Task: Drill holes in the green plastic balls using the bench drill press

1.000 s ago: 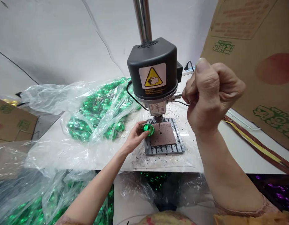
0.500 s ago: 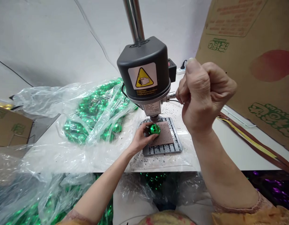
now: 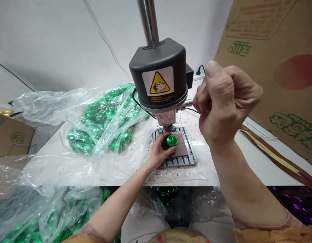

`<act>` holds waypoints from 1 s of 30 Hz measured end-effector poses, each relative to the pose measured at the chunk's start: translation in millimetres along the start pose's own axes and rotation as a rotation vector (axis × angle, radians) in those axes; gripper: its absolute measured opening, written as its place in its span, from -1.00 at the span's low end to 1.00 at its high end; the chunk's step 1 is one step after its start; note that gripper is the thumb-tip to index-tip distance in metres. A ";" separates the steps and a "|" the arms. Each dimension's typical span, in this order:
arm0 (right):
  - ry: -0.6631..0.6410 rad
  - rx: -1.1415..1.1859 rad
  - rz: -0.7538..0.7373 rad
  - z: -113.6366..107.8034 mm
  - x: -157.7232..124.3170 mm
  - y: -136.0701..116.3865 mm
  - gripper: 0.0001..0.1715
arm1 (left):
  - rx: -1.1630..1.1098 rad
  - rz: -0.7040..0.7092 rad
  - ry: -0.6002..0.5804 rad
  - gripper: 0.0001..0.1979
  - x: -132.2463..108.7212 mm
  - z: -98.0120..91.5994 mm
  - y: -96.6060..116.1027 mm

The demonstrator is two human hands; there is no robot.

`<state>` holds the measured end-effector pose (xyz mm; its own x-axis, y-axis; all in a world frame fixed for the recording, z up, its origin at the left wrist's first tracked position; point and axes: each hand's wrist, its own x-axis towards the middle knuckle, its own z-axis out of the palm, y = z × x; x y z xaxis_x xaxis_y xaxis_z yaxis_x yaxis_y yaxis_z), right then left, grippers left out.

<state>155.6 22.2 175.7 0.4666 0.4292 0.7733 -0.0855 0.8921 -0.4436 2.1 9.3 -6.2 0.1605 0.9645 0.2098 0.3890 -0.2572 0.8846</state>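
A small bench drill press [image 3: 159, 76] with a black motor housing and a yellow warning label stands on a white table [image 3: 259, 165]. My left hand [image 3: 159, 152] is closed round a shiny green faceted ball [image 3: 170, 140] and holds it on the brown pad [image 3: 181, 148] of the ribbed drill base, right under the chuck. My right hand [image 3: 225, 101] is raised in a fist, wrapped round the drill's feed lever [image 3: 187, 103], whose metal stub shows at the housing's right side.
A clear plastic bag [image 3: 100, 118] full of green balls lies left of the drill. More bagged green balls [image 3: 39, 222] sit below the table edge. A large cardboard box [image 3: 275, 57] leans at the right. Brown and yellow straps [image 3: 275, 155] lie along the table's right side. Dark chips litter the table.
My left hand carried the green ball from the base's left edge onto the brown pad under the chuck. My right fist stayed on the lever.
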 end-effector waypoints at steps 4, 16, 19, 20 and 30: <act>0.002 -0.033 -0.021 -2.4 -2.1 1.6 -0.47 | -0.045 0.000 -0.007 -0.41 -0.4 0.5 -3.1; 0.130 -0.074 -0.175 -8.9 -26.1 9.8 -0.48 | -0.073 0.014 -0.031 -0.41 -1.7 -0.5 -7.8; 0.106 -0.106 -0.191 -13.9 -28.7 14.9 -0.43 | -0.081 0.017 -0.030 -0.42 -1.4 0.0 -7.9; 0.100 -0.104 -0.208 -15.5 -29.6 16.9 -0.42 | -0.085 0.019 -0.030 -0.43 -1.4 0.2 -8.1; 0.028 -0.068 -0.290 -26.5 -37.9 26.4 -0.44 | -0.091 0.045 -0.036 -0.44 -1.7 0.0 -11.1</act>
<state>159.0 25.8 122.7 0.4874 0.1533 0.8596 0.1131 0.9651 -0.2362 -2.5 10.5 -16.4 0.2089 0.9489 0.2365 0.2967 -0.2919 0.9093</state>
